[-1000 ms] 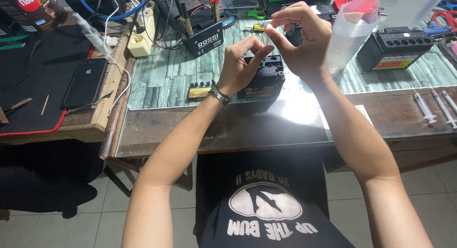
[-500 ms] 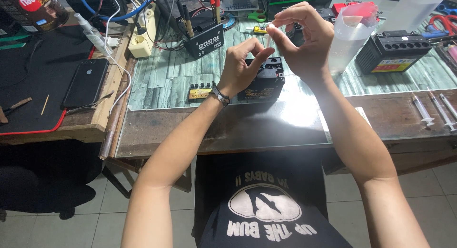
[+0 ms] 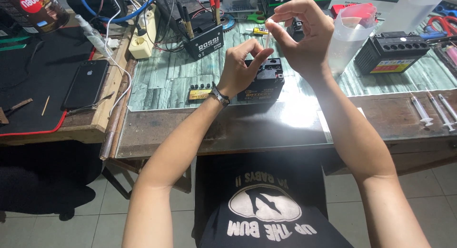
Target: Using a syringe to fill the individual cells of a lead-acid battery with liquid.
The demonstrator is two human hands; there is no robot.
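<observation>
Both hands are raised above the glass-topped bench. My right hand (image 3: pixel 304 38) pinches the top of a thin clear syringe (image 3: pixel 267 37) between thumb and forefinger. My left hand (image 3: pixel 240 67), with a dark band at the wrist, pinches the syringe's lower end with its fingertips. The syringe hangs almost upright. Below the hands stands a small black battery (image 3: pixel 271 83), partly hidden by my left hand. To its left lies a yellow-labelled black cap strip (image 3: pixel 199 92).
A clear plastic jug with a red top (image 3: pixel 350 36) and a second black battery (image 3: pixel 392 52) stand to the right. Three syringes (image 3: pixel 431 110) lie near the right edge. A black charger box with cables (image 3: pixel 204 40), a power strip (image 3: pixel 138 43) and a phone (image 3: pixel 85 83) are to the left.
My left fingers have closed in a little on the syringe's lower end. The right hand has stayed nearly where it was.
</observation>
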